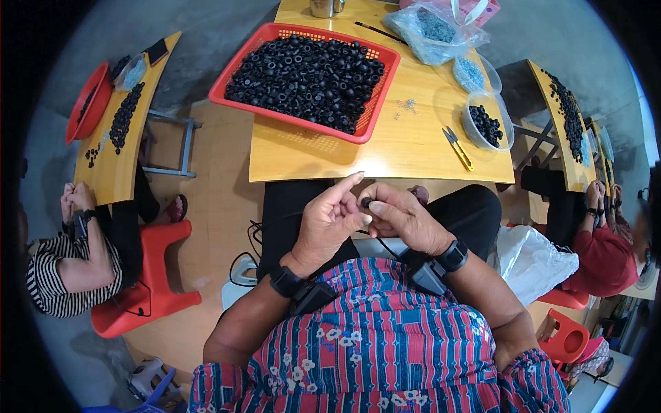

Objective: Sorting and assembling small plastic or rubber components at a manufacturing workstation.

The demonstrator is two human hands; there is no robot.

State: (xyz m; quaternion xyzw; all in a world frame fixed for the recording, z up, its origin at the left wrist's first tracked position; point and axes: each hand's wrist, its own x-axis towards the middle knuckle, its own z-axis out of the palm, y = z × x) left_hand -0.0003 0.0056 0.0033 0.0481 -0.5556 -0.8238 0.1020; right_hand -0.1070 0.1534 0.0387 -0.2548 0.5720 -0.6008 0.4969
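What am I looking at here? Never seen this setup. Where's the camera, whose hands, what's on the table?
No robot: these are a person's bare hands. The single picture comes from a wide fisheye camera on that person's head, looking down, so straight edges bend near the rim and left is their left.

The right hand pinches a small black piece. The left hand is beside it, thumb and forefinger apart, with nothing visibly held. Both wrists wear dark strapped devices.

On the yellow table are a red basket full of similar black pieces, a clear tub with more, yellow-handled snips and tiny silvery bits. Other people sit at tables on either side.
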